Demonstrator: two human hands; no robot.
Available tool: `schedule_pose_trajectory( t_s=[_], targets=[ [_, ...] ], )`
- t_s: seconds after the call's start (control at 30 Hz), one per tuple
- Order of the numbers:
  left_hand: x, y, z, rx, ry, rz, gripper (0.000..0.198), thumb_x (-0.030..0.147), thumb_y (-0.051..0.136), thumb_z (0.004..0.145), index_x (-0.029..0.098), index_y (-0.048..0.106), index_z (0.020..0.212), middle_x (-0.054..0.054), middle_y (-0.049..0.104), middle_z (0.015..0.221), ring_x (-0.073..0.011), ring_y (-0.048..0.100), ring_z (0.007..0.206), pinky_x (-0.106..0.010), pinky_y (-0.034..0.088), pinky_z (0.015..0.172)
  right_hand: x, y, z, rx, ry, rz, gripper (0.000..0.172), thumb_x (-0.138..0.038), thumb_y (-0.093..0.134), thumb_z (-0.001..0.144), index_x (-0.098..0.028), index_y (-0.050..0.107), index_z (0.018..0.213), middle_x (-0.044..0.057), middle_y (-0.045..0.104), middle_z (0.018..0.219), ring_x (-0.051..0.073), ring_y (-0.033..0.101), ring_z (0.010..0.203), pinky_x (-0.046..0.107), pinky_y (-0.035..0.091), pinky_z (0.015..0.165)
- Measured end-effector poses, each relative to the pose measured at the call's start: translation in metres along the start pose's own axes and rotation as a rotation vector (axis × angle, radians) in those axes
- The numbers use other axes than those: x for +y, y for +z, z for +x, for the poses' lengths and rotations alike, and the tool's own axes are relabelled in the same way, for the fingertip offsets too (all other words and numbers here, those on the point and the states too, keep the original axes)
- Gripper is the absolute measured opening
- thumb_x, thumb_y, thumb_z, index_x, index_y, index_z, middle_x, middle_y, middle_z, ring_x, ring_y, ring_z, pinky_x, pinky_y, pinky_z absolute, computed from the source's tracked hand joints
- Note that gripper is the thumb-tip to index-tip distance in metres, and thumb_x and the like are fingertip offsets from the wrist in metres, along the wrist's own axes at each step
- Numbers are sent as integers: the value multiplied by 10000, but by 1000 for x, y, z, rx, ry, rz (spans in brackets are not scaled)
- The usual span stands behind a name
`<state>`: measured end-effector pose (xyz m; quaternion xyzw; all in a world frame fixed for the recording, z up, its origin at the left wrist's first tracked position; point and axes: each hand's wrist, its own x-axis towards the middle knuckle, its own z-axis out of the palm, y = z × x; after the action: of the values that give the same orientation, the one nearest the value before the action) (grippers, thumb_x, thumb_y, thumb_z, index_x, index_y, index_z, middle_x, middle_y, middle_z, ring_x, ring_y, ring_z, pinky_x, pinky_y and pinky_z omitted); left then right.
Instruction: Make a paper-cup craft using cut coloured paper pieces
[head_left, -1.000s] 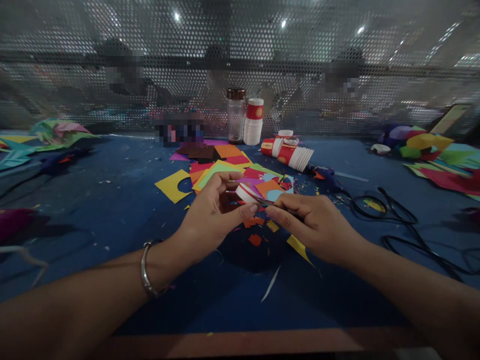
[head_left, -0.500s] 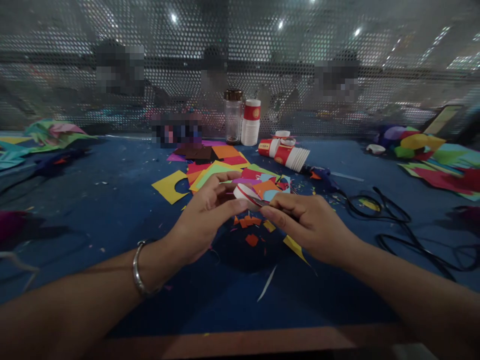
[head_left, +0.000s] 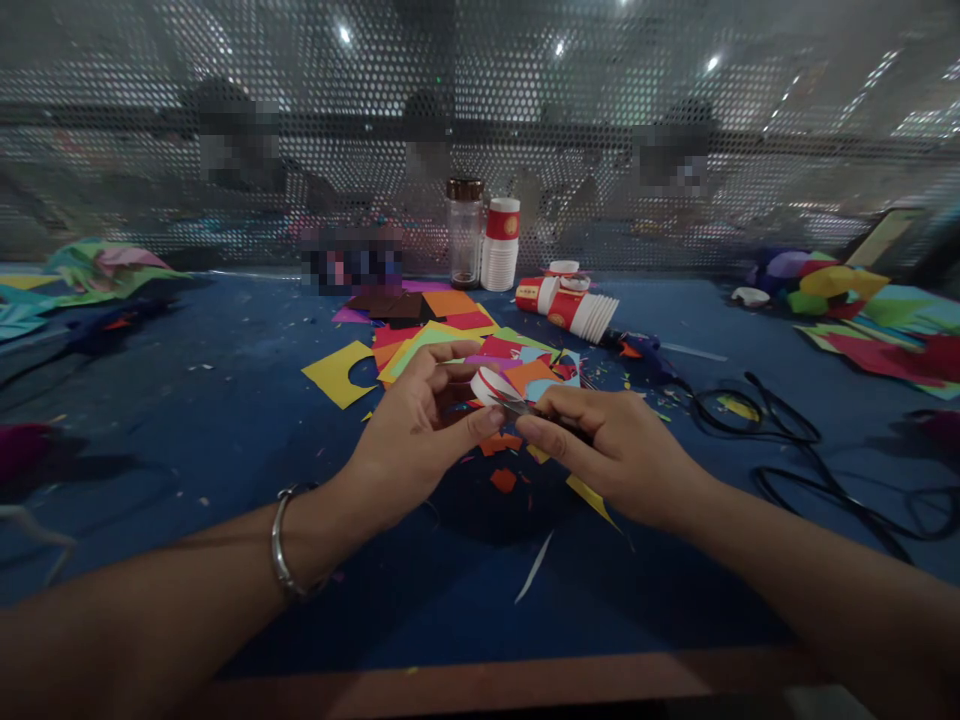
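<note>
My left hand (head_left: 420, 420) grips a short white piece of paper cup (head_left: 491, 384) with a red stripe, between thumb and fingers, above the table. In my right hand (head_left: 611, 440) is a pair of scissors (head_left: 514, 404); its blades lie against the near edge of the cup piece, and its handles are mostly hidden by my fingers. Small orange paper scraps (head_left: 501, 443) lie on the table just below. Behind my hands spreads a pile of coloured paper (head_left: 442, 340), with a yellow sheet (head_left: 341, 374) that has a round cut-out to its left.
A glass jar (head_left: 465, 240) and a stack of paper cups (head_left: 500, 245) stand at the back, beside fallen cups (head_left: 574, 308). A glue gun (head_left: 649, 358) with a looping black cable (head_left: 780, 430) lies right; another glue gun (head_left: 112, 325) lies left. A perforated metal screen (head_left: 525, 140) rises behind.
The scissor blades have shifted slightly and show more open against the cup piece. The piece has turned a little in my left hand, whose thumb has moved slightly right.
</note>
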<state>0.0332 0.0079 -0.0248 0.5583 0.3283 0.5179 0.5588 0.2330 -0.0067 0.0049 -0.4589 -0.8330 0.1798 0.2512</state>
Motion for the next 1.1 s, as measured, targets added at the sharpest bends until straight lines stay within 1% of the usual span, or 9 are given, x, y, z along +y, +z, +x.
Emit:
schedule_pose_trajectory(
  t_s=[0.2, 0.4, 0.53, 0.7, 0.87, 0.97, 1.1],
  targets=[
    [0, 2, -2, 3, 17, 14, 487, 226, 795, 800, 198, 502, 1189, -75, 645, 1156, -186, 652, 1049, -303, 560, 858, -1, 1, -1, 18, 21, -17, 475, -506, 450, 994, -173, 644, 717, 1, 585, 626, 112, 482, 549, 270, 312, 543],
    [2, 2, -2, 13, 22, 37, 469, 240, 794, 795, 197, 505, 1163, -75, 637, 1180, -178, 642, 1044, -290, 555, 844, -2, 2, -1, 48, 3, 7, 458, -491, 458, 997, -173, 604, 702, -10, 564, 616, 99, 475, 547, 257, 313, 540],
    [4, 3, -2, 17, 39, 46, 462, 235, 794, 787, 195, 510, 1150, -75, 639, 1157, -178, 650, 1022, -290, 564, 836, -2, 3, -1, 61, -11, 17, 433, -475, 466, 994, -187, 546, 681, -30, 509, 596, 92, 438, 530, 249, 303, 520],
    [6, 4, -2, 12, 45, 60, 480, 240, 806, 759, 197, 512, 1136, -82, 630, 1156, -183, 656, 1028, -280, 573, 829, -4, 4, -1, 50, 8, 33, 460, -545, 470, 982, -192, 553, 700, -27, 522, 604, 99, 451, 532, 251, 314, 510],
    [4, 4, -2, 30, 59, 75, 495, 261, 821, 740, 207, 510, 1122, -88, 625, 1174, -204, 659, 1051, -308, 572, 851, -4, 6, -1, 52, 44, 35, 479, -589, 483, 966, -197, 534, 695, -36, 505, 588, 99, 429, 515, 250, 294, 489],
    [4, 4, -2, 31, 68, 83, 477, 255, 814, 742, 209, 511, 1108, -80, 620, 1155, -201, 659, 1040, -312, 574, 850, -4, 7, -1, 54, 64, 38, 515, -632, 470, 962, -199, 524, 689, -37, 491, 591, 101, 423, 522, 253, 290, 490],
    [5, 6, -3, 49, 61, 88, 472, 244, 812, 733, 205, 510, 1094, -73, 603, 1142, -193, 645, 1041, -303, 579, 843, -4, 7, -2, 74, 50, 35, 506, -611, 472, 973, -199, 517, 682, -45, 470, 572, 94, 402, 505, 249, 280, 482]
  ],
)
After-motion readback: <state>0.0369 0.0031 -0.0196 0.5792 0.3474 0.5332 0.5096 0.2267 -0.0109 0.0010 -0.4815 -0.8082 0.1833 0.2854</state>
